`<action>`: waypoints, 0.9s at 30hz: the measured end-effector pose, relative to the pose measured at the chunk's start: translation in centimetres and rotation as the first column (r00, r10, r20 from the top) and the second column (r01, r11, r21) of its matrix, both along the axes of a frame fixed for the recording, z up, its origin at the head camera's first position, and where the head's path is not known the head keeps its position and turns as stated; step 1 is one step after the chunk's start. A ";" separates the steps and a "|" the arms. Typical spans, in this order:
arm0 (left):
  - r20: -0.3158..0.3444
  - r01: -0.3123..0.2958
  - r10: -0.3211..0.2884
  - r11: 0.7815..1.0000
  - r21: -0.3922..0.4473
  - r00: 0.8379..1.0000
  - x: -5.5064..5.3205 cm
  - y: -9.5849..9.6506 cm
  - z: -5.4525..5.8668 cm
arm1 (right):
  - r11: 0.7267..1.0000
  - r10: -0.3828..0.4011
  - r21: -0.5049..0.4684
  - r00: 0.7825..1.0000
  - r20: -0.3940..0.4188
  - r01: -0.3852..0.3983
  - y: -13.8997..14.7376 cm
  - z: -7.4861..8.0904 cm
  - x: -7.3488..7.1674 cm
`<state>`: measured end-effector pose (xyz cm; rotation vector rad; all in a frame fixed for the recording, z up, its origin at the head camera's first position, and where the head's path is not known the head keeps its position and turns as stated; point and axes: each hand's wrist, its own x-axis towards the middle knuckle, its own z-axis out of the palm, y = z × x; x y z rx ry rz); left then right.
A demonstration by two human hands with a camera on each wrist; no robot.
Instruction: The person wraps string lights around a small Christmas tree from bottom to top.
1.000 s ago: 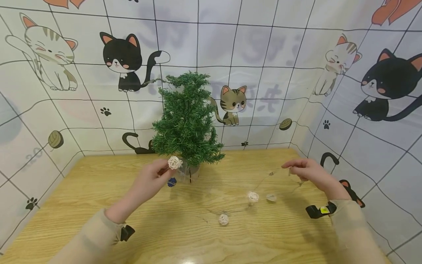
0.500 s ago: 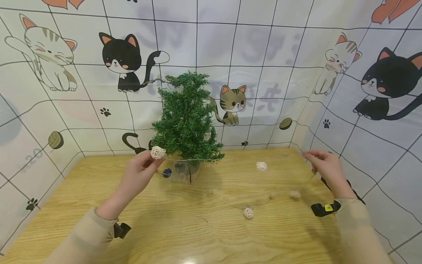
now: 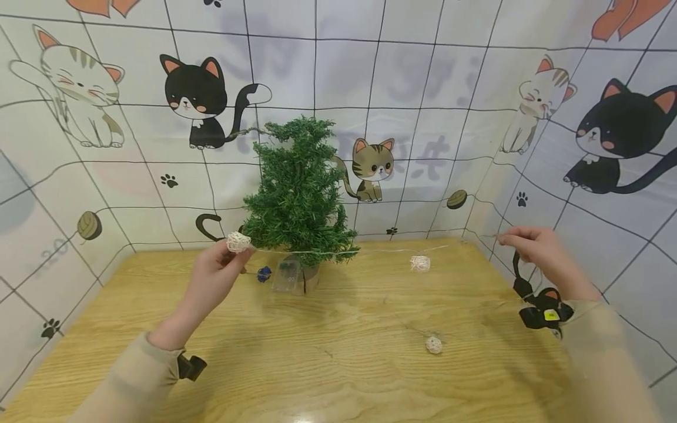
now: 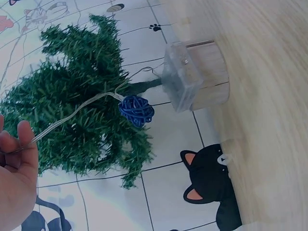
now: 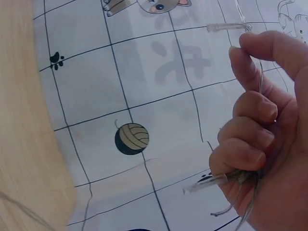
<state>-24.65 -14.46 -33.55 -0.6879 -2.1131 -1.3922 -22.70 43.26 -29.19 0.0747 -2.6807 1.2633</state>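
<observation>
A small green artificial tree (image 3: 300,194) stands on a wooden stump base (image 3: 309,276) at the back of the wooden table (image 3: 317,364). A thin wire string of wicker balls stretches in front of it. My left hand (image 3: 219,267) pinches the wire at a white ball (image 3: 238,241) left of the tree. A blue ball (image 3: 263,274) (image 4: 136,110) dangles below, by a clear battery box (image 4: 182,77). My right hand (image 3: 520,242) (image 5: 262,139) pinches the wire far right, fingers curled. Another white ball (image 3: 420,263) hangs mid-span; one more (image 3: 433,344) lies on the table.
Cat-printed sheets (image 3: 423,88) wall the table on the back and both sides. A black camera strap (image 3: 545,314) sits on my right wrist, another (image 3: 189,366) on my left. Bare wood lies in front of the tree.
Both hands have moved apart and upward, pulling the wire taut across the tree's lower branches. One ball rose off the table; the one on the table slid right.
</observation>
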 end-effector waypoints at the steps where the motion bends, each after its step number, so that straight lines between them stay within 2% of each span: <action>1: 0.006 0.001 -0.001 1.000 0.002 1.000 0.0 -0.1 0.2 | 1.000 0.027 -0.012 1.000 -0.005 -0.027 0.1 0.3 0.0; 6: 0.026 0.015 -0.014 1.000 -0.010 1.000 0.4 -0.7 0.9 | 0.994 0.105 -0.028 0.994 -0.027 -0.105 0.3 1.7 -0.4; 10: 0.040 0.027 -0.026 1.000 -0.010 0.999 0.6 -1.0 1.5 | 0.994 0.110 -0.010 0.994 -0.028 -0.110 -0.1 2.6 -0.5; 20: 0.096 0.048 -0.052 0.998 0.042 0.994 0.4 -1.6 2.5 | 0.995 0.090 0.043 0.996 0.014 -0.091 -1.5 3.1 -1.1; 27: 0.114 0.047 -0.049 0.999 0.023 0.992 0.2 -2.3 3.1 | 0.997 0.023 0.076 1.000 0.012 -0.024 -2.5 3.6 -1.6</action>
